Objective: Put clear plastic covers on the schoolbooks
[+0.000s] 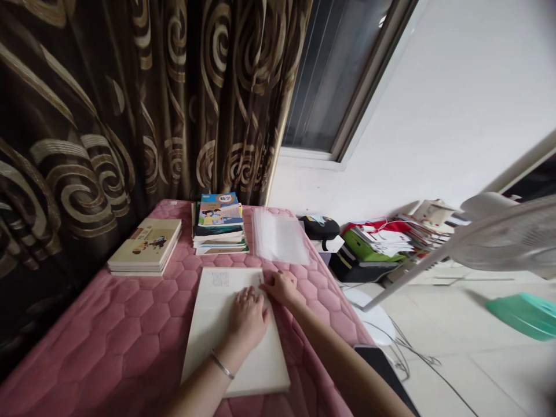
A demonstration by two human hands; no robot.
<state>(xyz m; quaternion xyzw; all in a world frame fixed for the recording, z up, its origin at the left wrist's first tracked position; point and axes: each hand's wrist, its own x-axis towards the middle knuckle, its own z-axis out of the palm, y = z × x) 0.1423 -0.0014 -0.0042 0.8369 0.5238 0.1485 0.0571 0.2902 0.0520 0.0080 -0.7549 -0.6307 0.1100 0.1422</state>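
A large pale book (217, 330) lies flat on the pink quilted cover, with a small block of print near its upper left corner. My left hand (251, 318) rests on its upper middle, fingers stretched out flat, and a metal bangle circles the wrist. At the book's upper right edge, my right hand (280, 286) has its fingers closed on the margin; whether they grip one sheet or more I cannot tell. Just beyond lie clear plastic sheets (280, 236), which look like book covers.
A stack of cream books (150, 246) sits at the left, and another stack topped by a blue textbook (220, 208) at the back. Right of the pink quilted surface (143, 336) stand a white fan (504, 237), cables, bags with papers (382, 240) and a green plastic object (525, 315).
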